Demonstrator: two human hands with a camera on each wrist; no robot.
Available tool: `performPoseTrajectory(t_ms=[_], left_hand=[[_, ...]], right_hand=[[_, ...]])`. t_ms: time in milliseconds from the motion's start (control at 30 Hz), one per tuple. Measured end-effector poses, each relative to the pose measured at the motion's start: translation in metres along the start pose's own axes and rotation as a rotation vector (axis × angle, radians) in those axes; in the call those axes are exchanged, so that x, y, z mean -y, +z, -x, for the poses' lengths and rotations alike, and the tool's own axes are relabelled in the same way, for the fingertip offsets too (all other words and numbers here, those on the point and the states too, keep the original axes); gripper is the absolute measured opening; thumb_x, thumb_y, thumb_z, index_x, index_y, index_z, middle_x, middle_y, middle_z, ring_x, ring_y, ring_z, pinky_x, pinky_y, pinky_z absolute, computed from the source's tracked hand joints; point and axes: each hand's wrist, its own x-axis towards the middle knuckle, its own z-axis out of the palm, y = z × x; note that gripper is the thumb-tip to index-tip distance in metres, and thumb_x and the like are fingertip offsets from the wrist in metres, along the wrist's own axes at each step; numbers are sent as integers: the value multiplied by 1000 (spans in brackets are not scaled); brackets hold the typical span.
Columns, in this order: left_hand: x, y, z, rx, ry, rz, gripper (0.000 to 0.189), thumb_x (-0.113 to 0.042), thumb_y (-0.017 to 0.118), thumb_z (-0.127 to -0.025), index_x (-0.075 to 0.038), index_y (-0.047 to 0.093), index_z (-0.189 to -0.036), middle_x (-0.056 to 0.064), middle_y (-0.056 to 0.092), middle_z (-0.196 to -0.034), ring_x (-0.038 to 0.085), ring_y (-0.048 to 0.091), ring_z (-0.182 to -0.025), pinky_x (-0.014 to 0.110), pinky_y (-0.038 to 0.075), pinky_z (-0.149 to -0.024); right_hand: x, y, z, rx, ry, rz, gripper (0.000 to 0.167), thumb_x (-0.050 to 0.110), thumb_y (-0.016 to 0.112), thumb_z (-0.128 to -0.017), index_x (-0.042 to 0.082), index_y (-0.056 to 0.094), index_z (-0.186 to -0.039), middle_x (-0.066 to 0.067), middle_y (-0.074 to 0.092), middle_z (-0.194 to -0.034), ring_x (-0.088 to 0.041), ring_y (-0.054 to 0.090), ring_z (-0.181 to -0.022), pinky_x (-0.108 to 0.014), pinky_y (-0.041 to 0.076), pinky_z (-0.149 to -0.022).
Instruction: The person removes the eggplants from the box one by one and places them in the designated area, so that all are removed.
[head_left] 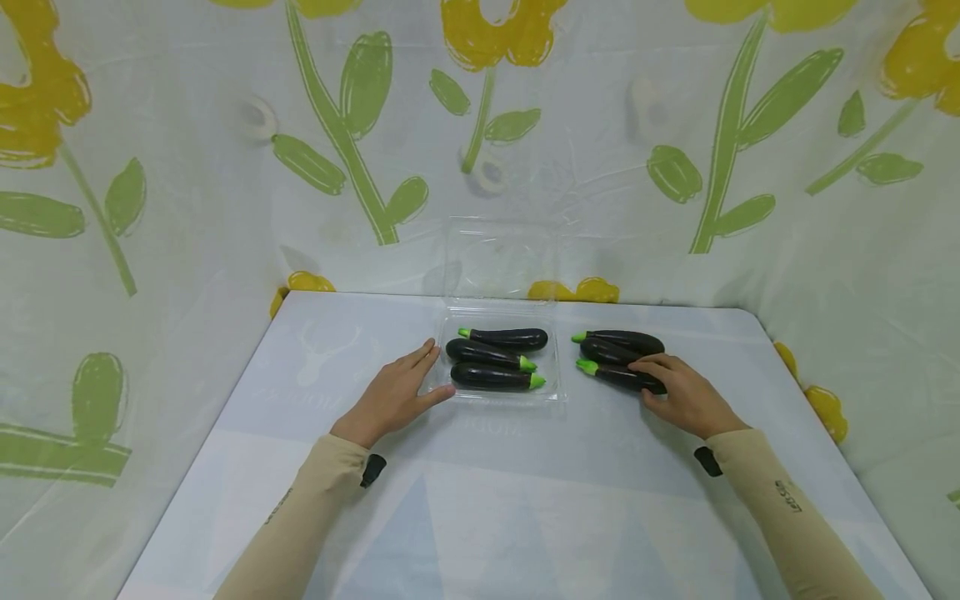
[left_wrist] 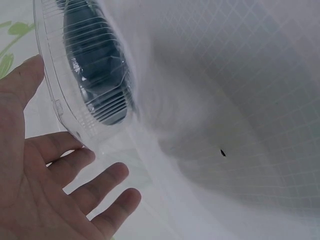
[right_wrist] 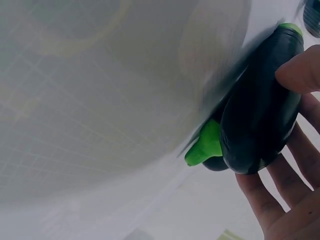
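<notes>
A clear plastic clamshell box (head_left: 555, 367) stands on the table with its lid (head_left: 501, 258) raised at the back. Three dark eggplants lie inside it: a back one (head_left: 513, 338), a middle one (head_left: 483, 353) and a front one (head_left: 491, 377). My left hand (head_left: 392, 398) touches the box's left rim, thumb and fingers spread. To the right of the box, my right hand (head_left: 688, 398) grips the nearest eggplant (head_left: 617, 376) of a group of three, thumb on one side and fingers on the other. Behind it lie another eggplant (head_left: 603, 352) and the farthest one (head_left: 630, 339).
The white table (head_left: 495, 517) carries pale blue triangle prints. Behind it and at both sides hangs a curtain (head_left: 585, 192) with yellow flowers and green leaves. The raised lid stands close to the curtain at the table's back edge.
</notes>
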Motion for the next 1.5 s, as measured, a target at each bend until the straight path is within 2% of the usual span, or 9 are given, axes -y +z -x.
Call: performPoseTrajectory(t_ms=[233, 433, 633, 1033, 1300, 1500], left_hand=[[0, 0, 0, -4, 6, -7, 84, -57, 56, -99, 0, 34, -156, 15, 29, -164, 37, 38, -145, 53, 33, -117], [0, -1, -1, -5, 7, -6, 85, -58, 56, -99, 1, 34, -156, 15, 28, -164, 37, 37, -145, 53, 33, -117], [0, 0, -1, -3, 7, -5, 84, -57, 56, -99, 1, 34, -156, 15, 28, -164, 37, 37, -145, 53, 33, -116], [1, 2, 0, -4, 3, -8, 85, -58, 56, -99, 0, 34, -157, 14, 28, -164, 37, 38, -145, 53, 34, -116], [0, 1, 0, -6, 5, -1, 84, -57, 56, -99, 0, 34, -156, 15, 28, -164, 37, 37, -145, 53, 34, -116], [1, 1, 0, -3, 2, 0, 84, -57, 56, -99, 0, 34, -157, 15, 28, -164, 37, 37, -145, 53, 34, -116]], right_hand=[[-4, 0, 0, -14, -7, 30, 46, 5, 80, -82, 9, 69, -127, -18, 61, -129, -40, 59, -117, -57, 52, -91], [-3, -1, 2, -4, 21, 26, 48, 5, 79, -84, 11, 67, -130, -19, 61, -130, -39, 58, -118, -57, 53, -90], [-4, 1, 3, -20, 13, 21, 48, 5, 79, -83, 11, 67, -129, -19, 62, -129, -40, 59, -117, -58, 53, -89], [-1, -1, 3, -4, 44, 10, 47, 9, 80, -85, 11, 67, -130, -19, 60, -131, -41, 57, -120, -60, 51, -92], [-1, 0, 2, -33, 37, 14, 45, 12, 78, -86, 12, 66, -130, -17, 60, -131, -40, 57, -120, -60, 51, -92], [4, -2, -3, -59, 49, -36, 45, 12, 78, -87, 11, 66, -131, -15, 60, -133, -39, 55, -122, -60, 50, -94]])
